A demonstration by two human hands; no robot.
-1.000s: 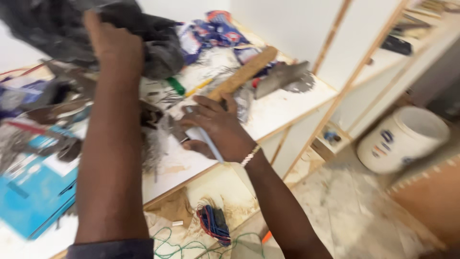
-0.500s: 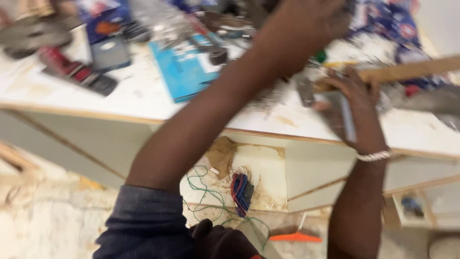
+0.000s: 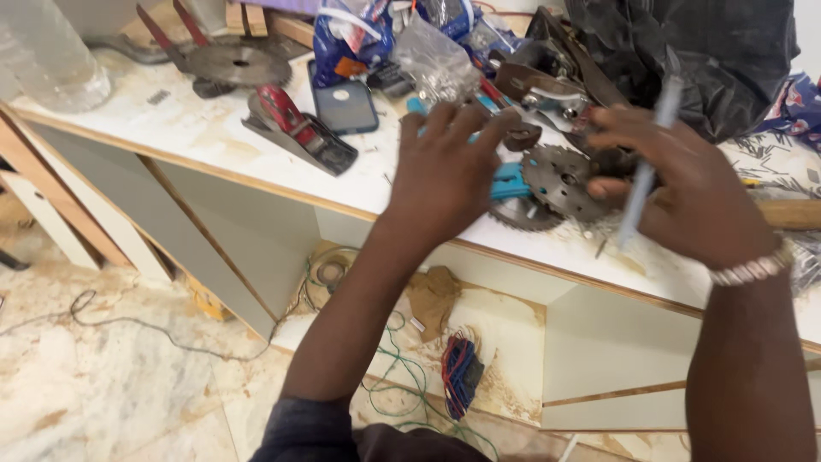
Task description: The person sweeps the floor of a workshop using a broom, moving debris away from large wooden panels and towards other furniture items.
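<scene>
The left hand (image 3: 445, 171) hangs over the white bench (image 3: 214, 141) with its fingers (image 3: 432, 128) spread wide and holding nothing. Just under it lies a blue thing (image 3: 510, 181), partly hidden. The right hand (image 3: 684, 192) has its fingers closed around a thin grey stick (image 3: 647, 158), which points up and leans a little. The stick is blurry, so I cannot tell what kind it is. Between the two hands, two round saw blades (image 3: 556, 181) with teeth lie on the bench. Farther left sit a dark phone (image 3: 345, 106), a red and black hand plane (image 3: 295, 128) and another saw blade (image 3: 239, 64). A black bag (image 3: 701, 51) lies behind the right hand. A bundle of coloured wires (image 3: 462, 372) rests on the floor below.
</scene>
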